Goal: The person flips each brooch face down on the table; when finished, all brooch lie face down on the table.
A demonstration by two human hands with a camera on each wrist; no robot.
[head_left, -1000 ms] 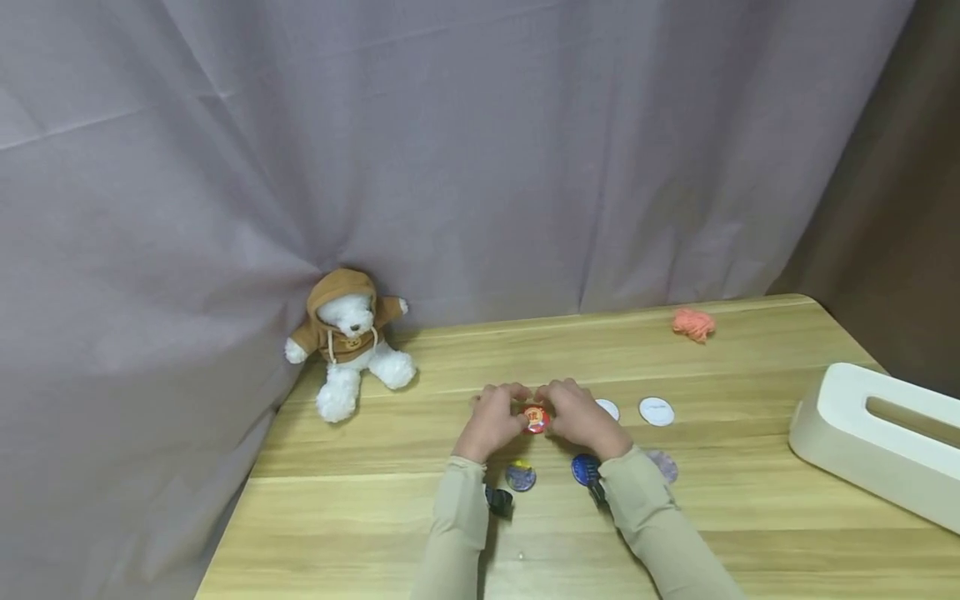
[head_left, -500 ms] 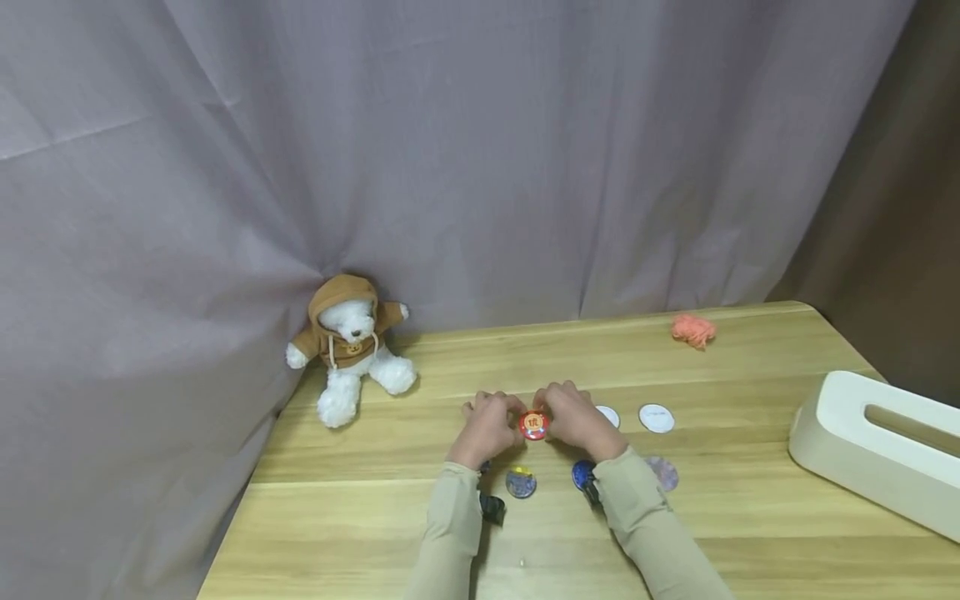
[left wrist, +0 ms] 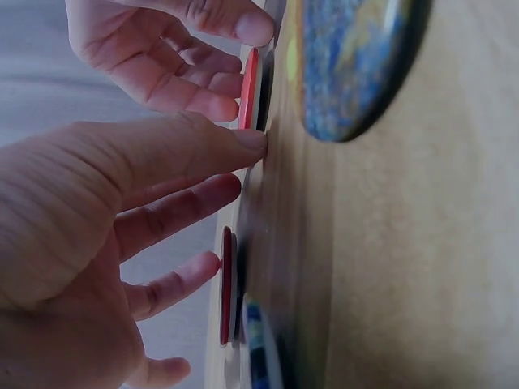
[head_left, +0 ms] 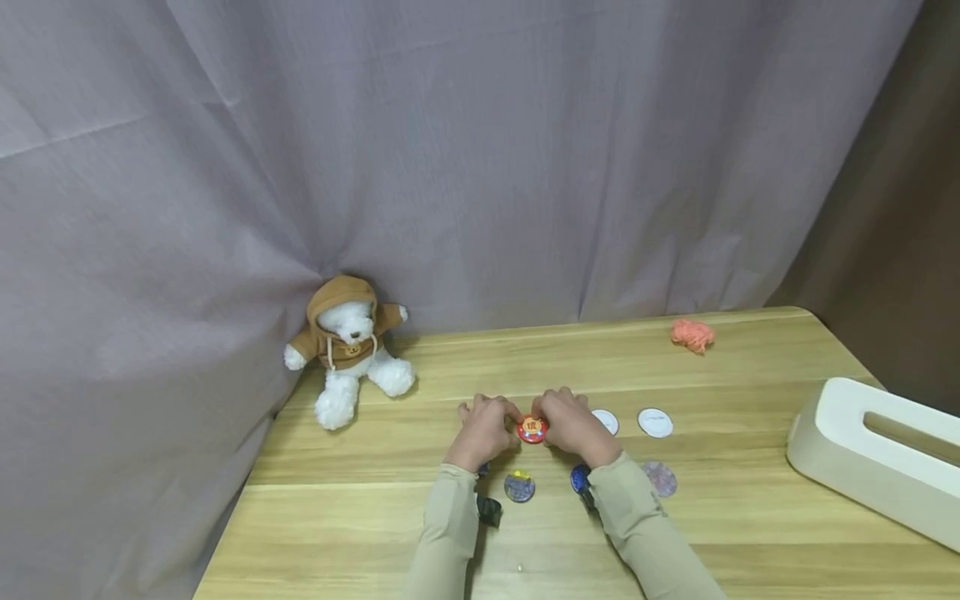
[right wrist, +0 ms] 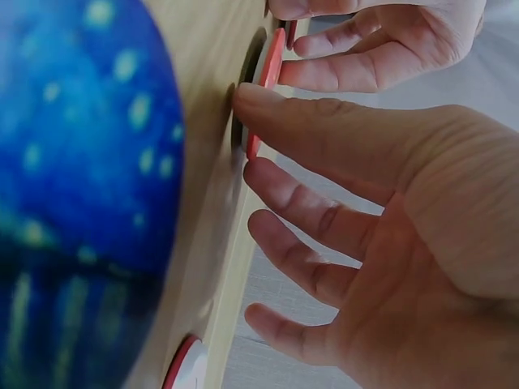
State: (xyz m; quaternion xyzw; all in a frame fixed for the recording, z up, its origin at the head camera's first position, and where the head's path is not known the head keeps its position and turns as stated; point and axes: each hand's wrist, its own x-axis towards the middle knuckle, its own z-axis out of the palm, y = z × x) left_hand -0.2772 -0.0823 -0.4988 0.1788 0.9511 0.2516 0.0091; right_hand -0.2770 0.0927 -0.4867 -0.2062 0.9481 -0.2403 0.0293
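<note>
A round red badge (head_left: 532,429) with an orange middle and a dark character lies between my two hands, near the middle of the table. My left hand (head_left: 483,433) pinches its left edge with thumb and forefinger, the other fingers spread. From the other side my right hand (head_left: 573,425) has thumb and forefinger at its right edge, remaining fingers loosely bent. In the left wrist view the badge (left wrist: 249,89) is edge-on, close over the wood. A second red-edged disc (left wrist: 227,284), hidden in the head view, lies beside my left fingers.
Nearer me lie a yellow-and-blue disc (head_left: 519,487) and a dark blue disc (head_left: 580,477). Two white discs, one the rightmost (head_left: 656,422), and a pale purple disc (head_left: 660,479) are to the right. Around stand a teddy bear (head_left: 348,342), pink yarn (head_left: 692,335) and a white box (head_left: 877,458).
My fingertips have come down from the badge's far edge to its sides. The badge shows slightly lower in the head view, as does the whole scene.
</note>
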